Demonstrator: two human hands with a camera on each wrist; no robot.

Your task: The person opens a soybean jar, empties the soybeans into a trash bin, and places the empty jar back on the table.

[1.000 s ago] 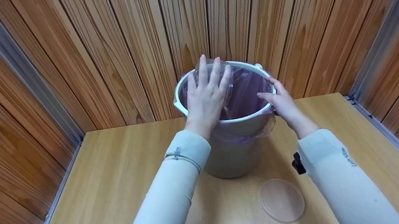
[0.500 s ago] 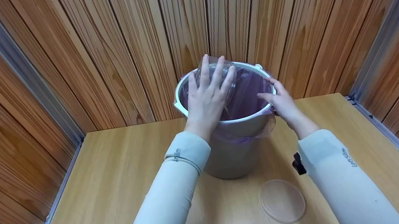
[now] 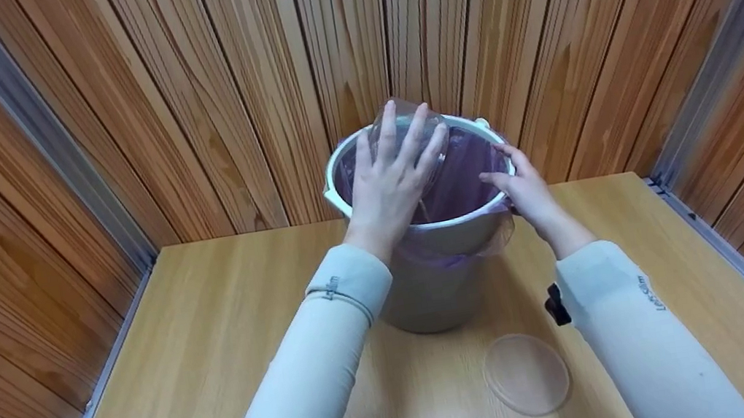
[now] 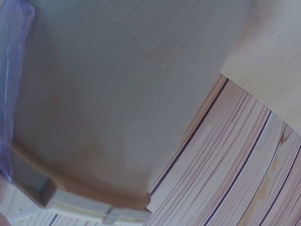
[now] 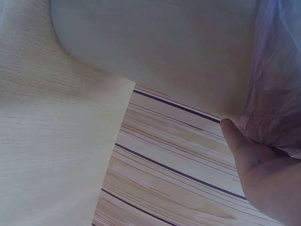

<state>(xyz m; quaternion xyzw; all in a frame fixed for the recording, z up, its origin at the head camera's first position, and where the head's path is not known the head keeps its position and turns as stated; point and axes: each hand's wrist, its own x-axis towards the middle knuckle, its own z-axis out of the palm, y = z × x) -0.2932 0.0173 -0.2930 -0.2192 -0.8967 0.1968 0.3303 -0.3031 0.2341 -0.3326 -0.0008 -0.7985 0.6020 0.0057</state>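
A grey trash bin (image 3: pixel 429 296) with a pale rim stands upright on the table, lined with a purple bag (image 3: pixel 464 158) folded over the rim. My left hand (image 3: pixel 387 184) holds a clear plastic container (image 3: pixel 411 114) tilted at the mouth of the bin, fingers spread along its side. The left thumb is hidden. At the bin's right side my right hand (image 3: pixel 528 189) grips the rim through the bag, thumb on the inner side. In the right wrist view this hand (image 5: pixel 263 174) lies against the bag's hanging edge (image 5: pixel 277 99).
A clear round lid (image 3: pixel 526 375) lies on the wooden table (image 3: pixel 230 348) in front of the bin, near the right sleeve. Wood-panelled walls (image 3: pixel 266 92) rise behind and at both sides. The left wrist view mostly shows the bin's grey wall (image 4: pixel 117 94).
My left hand and the clear container have shifted slightly to the right, and the container leans a little more. The right hand, the bin and the lid have stayed in place.
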